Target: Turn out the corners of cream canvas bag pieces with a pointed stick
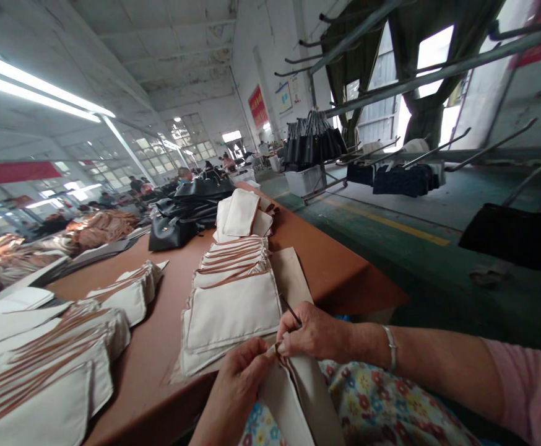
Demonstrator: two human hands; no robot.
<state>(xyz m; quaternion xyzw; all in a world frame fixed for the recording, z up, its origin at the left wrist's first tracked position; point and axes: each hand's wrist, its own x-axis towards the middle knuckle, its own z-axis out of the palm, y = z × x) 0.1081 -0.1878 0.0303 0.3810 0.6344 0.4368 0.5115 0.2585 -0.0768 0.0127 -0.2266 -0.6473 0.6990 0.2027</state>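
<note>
A cream fabric pouch (293, 402) with brown edging stands upright over my lap, its two layers parted below the top. My left hand (245, 371) pinches the pouch's upper edge from the left. With my right hand (314, 333) I grip the same edge and also hold a thin dark tool (289, 308), slanting up to the left; its kind is unclear and its lower end is hidden by my fingers. Just beyond my hands, an overlapping row of cream pouches (233, 303) with brown edging lies on the brown table (159, 365).
More cream pouches (33, 402) lie in rows at the left. Black leather bags (173, 232) are heaped farther back on the table. A metal rack (419, 80) with long prongs and hanging dark bags (314, 145) stands at the right. People sit in the far background.
</note>
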